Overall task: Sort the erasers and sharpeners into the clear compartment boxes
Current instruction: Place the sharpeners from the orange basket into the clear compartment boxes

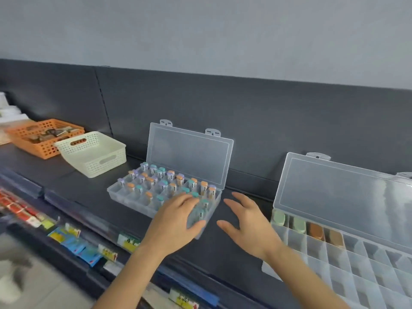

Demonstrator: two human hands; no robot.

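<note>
Where its lid stands open toward the back wall, the sharpener box sits mid-shelf, most compartments holding capped sharpeners. Left hand rests flat on its near right corner, fingers spread, gripping nothing. Right hand hovers open and splayed between that and the eraser box at the shelf's right end.

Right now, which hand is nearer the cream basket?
Left. The left hand lies on the smaller clear box, right of the cream basket; the right hand is farther right.
</note>
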